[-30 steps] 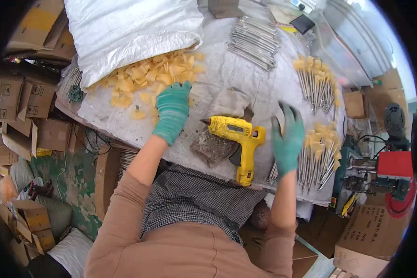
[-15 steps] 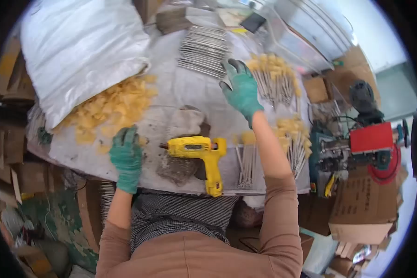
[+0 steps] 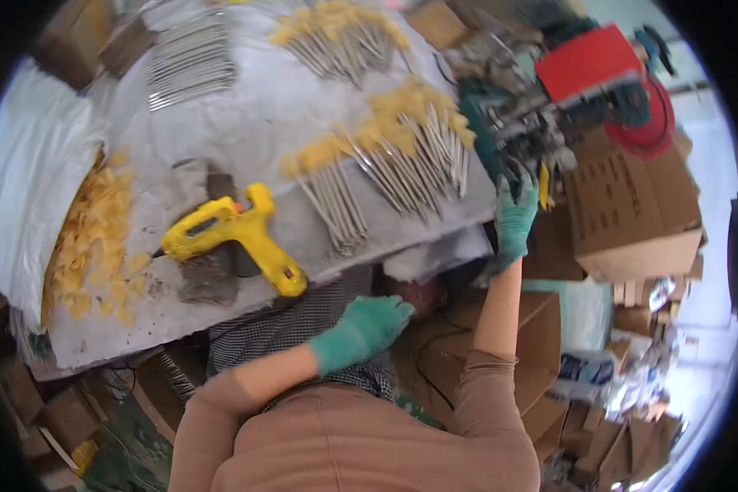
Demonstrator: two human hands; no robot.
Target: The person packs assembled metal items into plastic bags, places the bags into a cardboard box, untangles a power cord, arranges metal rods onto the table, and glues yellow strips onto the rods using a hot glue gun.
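The left green-gloved hand (image 3: 362, 330) was above the black-and-white checked apron (image 3: 258, 332), the right green-gloved hand (image 3: 516, 215) beside the white cloth-covered table (image 3: 271, 131).
The left one was loosely curled; if either gripped something, one could not tell. The yellow plastic glue gun (image 3: 262, 246) lay over a dark stone block (image 3: 207, 284), probably to keep its nozzle raised. Beyond, silver metal rods with yellow tips (image 3: 398, 172) lay bunched, perhaps for easy picking.

The rods (image 3: 334, 201) look glossy metal, the glue gun (image 3: 258, 242) plastic.

yellow glue gun (image 3: 258, 234), green gloves (image 3: 365, 330), black-and-white checked cloth (image 3: 254, 330), amber flakes (image 3: 90, 238)
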